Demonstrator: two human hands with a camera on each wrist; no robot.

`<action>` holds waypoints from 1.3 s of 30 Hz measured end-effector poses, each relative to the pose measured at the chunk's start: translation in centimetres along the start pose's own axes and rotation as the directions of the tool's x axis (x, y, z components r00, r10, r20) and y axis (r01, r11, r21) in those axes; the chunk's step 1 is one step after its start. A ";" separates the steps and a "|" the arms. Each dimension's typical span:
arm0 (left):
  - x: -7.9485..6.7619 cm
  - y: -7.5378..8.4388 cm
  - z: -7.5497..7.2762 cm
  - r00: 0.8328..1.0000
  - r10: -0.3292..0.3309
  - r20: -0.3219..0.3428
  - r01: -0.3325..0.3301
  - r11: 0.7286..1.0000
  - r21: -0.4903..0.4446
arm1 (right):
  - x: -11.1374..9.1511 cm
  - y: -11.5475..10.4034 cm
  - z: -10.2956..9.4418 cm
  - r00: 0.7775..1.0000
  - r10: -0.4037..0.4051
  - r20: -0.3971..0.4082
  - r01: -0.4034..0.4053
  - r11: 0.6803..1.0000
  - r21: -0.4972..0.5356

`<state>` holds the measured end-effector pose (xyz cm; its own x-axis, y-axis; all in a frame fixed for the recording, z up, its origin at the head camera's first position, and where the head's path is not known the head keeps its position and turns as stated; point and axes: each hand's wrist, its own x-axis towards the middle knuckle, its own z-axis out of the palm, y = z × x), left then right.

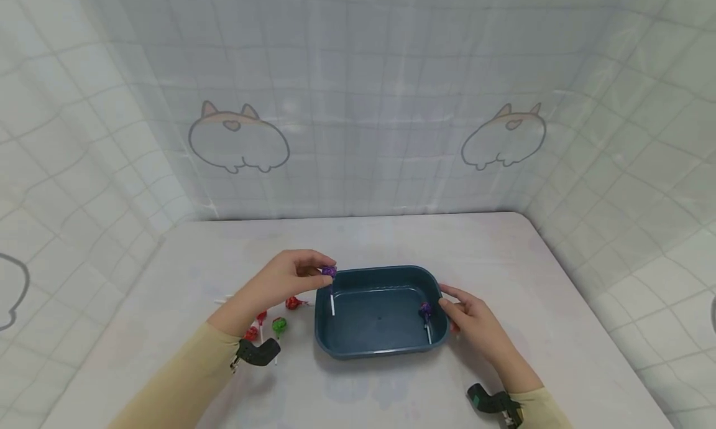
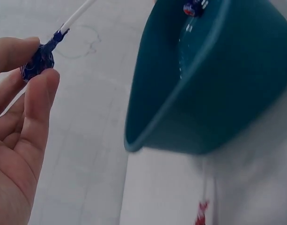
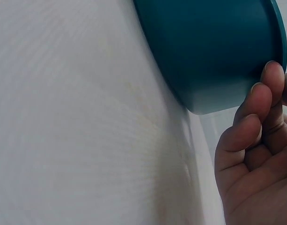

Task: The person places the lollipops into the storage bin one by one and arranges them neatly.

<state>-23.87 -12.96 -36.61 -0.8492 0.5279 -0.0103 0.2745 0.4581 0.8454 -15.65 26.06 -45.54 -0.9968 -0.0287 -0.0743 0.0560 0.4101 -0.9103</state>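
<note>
Backdrop: pale grid-print sheeting w/ cartoon animal outlines, well beyond both hands' fingertips.
Table: whitish top, below the fingers of both hands.
L hand: thumb + fingertips pinching a purple lolly by its wrapped head; gap narrow, just candy-wide.
Stick: white, hanging from L fingertips over tray's L end; candy looks apart from rim.
R hand: fingers on outer wall, thumb at rim, holding R end of blue-green tray.
Lolly in tray: second purple one, just inward of R thumb.
Loose lollies: red ones + green one, nr L fingers & wrist, outside tray; some part-hidden by arm, so exact no. unclear.
Lowering: IMO best to get L fingertips inside rim, low, b4 letting go; less bounce.
Steadying: R fingers shd hold lightly, no tilting.
Snag risk: stick cd catch rim below L thumb; prob. worth angling it inward first.
</note>
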 end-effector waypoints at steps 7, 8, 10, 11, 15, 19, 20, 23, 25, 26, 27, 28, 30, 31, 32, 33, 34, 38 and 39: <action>1.7 1.3 1.4 0.996 0.068 0.058 -0.066 0.997 -0.031 | 0.0 0.2 -0.1 1.000 -0.019 0.005 0.019 1.000 0.003; 2.0 1.5 1.7 0.995 0.078 0.066 -0.078 0.997 -0.010 | 0.1 0.3 -0.1 1.000 -0.018 0.004 0.018 1.000 -0.001; 2.5 1.9 2.2 0.992 0.095 0.085 -0.097 0.995 0.021 | 0.1 0.4 -0.1 1.000 -0.015 0.004 0.015 1.000 -0.007; 2.9 2.0 2.4 0.990 0.101 0.096 -0.104 0.994 0.023 | 0.1 0.5 -0.1 1.000 -0.014 0.003 0.014 1.000 -0.012; 4.1 2.8 3.4 0.985 0.110 0.130 -0.109 0.994 -0.016 | 0.1 0.6 -0.1 1.000 -0.013 0.005 0.013 1.000 -0.016; 5.5 3.4 4.4 0.978 0.141 0.151 -0.145 0.989 0.017 | 0.1 0.6 -0.1 1.000 -0.011 0.008 0.011 1.000 -0.014; 5.9 3.6 4.7 0.976 0.152 0.156 -0.160 0.986 0.040 | 0.1 0.6 -0.1 1.000 -0.009 0.007 0.009 1.000 -0.017; 7.0 3.9 5.9 0.968 0.180 0.174 -0.205 0.970 0.134 | 0.1 0.7 -0.1 1.000 -0.006 -0.001 0.006 1.000 -0.021; 7.7 4.1 6.7 0.963 0.189 0.191 -0.222 0.960 0.172 | 0.0 0.7 -0.1 1.000 -0.002 -0.006 0.002 1.000 -0.024; 8.0 4.2 7.0 0.962 0.188 0.200 -0.227 0.955 0.190 | 0.0 0.6 0.0 1.000 -0.002 -0.005 0.002 1.000 -0.022; 8.2 4.2 7.4 0.960 0.188 0.207 -0.231 0.950 0.210 | 0.0 0.6 0.0 1.000 0.001 -0.004 -0.001 1.000 -0.022; 8.4 4.3 7.7 0.959 0.184 0.216 -0.232 0.946 0.226 | -0.1 0.6 0.0 1.000 0.004 -0.002 -0.004 1.000 -0.021; 8.8 4.4 8.4 0.956 0.182 0.231 -0.240 0.938 0.252 | -0.1 0.6 0.1 1.000 0.009 0.002 -0.009 1.000 -0.021; 9.0 4.4 8.7 0.953 0.183 0.240 -0.245 0.934 0.262 | -0.1 0.6 0.1 1.000 0.009 0.003 -0.009 1.000 -0.018; 9.2 4.4 9.0 0.951 0.183 0.249 -0.249 0.930 0.270 | -0.1 0.6 0.1 1.000 0.009 0.003 -0.009 1.000 -0.020; 9.4 4.4 9.3 0.949 0.181 0.258 -0.252 0.927 0.276 | -0.1 0.6 0.1 1.000 0.010 0.002 -0.010 1.000 -0.020; 9.6 4.4 9.6 0.946 0.180 0.269 -0.255 0.925 0.280 | -0.1 0.6 0.1 1.000 0.009 0.002 -0.009 1.000 -0.017; 10.2 4.3 11.0 0.939 0.171 0.298 -0.269 0.904 0.332 | -0.1 0.6 0.0 1.000 0.001 0.006 -0.001 1.000 -0.003; 10.3 4.4 11.3 0.938 0.167 0.303 -0.274 0.894 0.356 | -0.1 0.6 0.0 1.000 0.000 0.008 0.000 1.000 0.000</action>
<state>-26.33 2.54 -39.04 -0.6144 0.7884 -0.0306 0.6381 0.5193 0.5685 -15.50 26.35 -46.09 -0.9963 -0.0363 -0.0774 0.0558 0.4102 -0.9103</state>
